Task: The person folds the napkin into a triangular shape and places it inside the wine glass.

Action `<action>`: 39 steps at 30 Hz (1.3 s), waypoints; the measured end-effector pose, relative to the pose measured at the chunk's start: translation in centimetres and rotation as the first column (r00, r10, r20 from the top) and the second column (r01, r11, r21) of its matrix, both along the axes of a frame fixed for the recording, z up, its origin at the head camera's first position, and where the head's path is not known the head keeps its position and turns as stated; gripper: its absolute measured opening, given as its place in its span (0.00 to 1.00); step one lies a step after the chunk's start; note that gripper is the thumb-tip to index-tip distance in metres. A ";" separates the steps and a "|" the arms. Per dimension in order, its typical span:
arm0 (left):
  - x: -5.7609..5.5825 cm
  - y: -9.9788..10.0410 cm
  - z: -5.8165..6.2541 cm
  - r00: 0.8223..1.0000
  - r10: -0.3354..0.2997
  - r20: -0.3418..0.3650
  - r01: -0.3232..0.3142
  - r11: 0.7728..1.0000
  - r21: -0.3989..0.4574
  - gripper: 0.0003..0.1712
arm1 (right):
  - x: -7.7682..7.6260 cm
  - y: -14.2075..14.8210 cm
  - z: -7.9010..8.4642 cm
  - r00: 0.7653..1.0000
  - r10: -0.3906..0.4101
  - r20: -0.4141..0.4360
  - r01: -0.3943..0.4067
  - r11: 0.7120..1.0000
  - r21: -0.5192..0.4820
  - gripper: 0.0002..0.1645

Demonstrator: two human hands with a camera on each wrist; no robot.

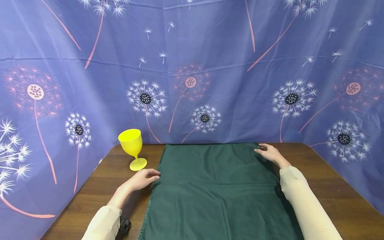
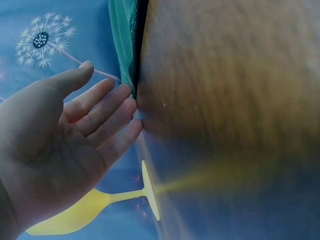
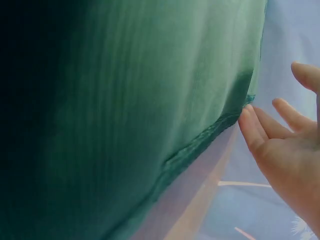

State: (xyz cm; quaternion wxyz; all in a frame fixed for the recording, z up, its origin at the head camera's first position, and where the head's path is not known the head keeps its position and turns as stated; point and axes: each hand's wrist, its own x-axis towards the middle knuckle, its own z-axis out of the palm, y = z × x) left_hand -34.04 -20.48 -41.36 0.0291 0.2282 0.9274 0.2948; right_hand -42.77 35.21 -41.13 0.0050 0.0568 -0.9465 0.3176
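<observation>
A dark green cloth (image 1: 207, 196) is spread over the wooden table, with faint creases and a hemmed edge. My left hand (image 1: 140, 180) is at the cloth's left edge. In the left wrist view its fingers (image 2: 102, 107) are extended, palm showing, fingertips right by the cloth's edge, thumb held apart. At the far right corner of the cloth is my right hand (image 1: 271, 155). The right wrist view shows its fingers (image 3: 255, 127) fairly straight, their tips touching the hem, with the thumb apart. Neither hand grips anything.
A yellow goblet (image 1: 132, 144) stands upright on the table at the far left, just beyond the left hand. Bare brown wood (image 1: 339, 191) shows on both sides of the cloth. A blue curtain (image 1: 234, 110) with dandelion prints hangs along the back and sides.
</observation>
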 end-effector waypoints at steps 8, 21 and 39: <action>0.1 -0.1 0.1 1.000 -0.005 0.006 0.005 1.000 0.005 0.18 | -0.4 -0.3 0.2 1.000 -0.021 0.021 0.022 0.998 -0.055 0.41; 0.2 -0.2 0.0 1.000 -0.011 0.011 0.011 1.000 0.020 0.17 | -0.8 -1.2 0.0 0.998 0.016 -0.064 -0.021 0.997 -0.071 0.32; 0.1 -0.2 0.0 1.000 -0.011 0.015 0.010 1.000 0.017 0.19 | -0.7 -1.8 0.2 0.992 -0.087 -0.091 0.065 0.973 -0.220 0.35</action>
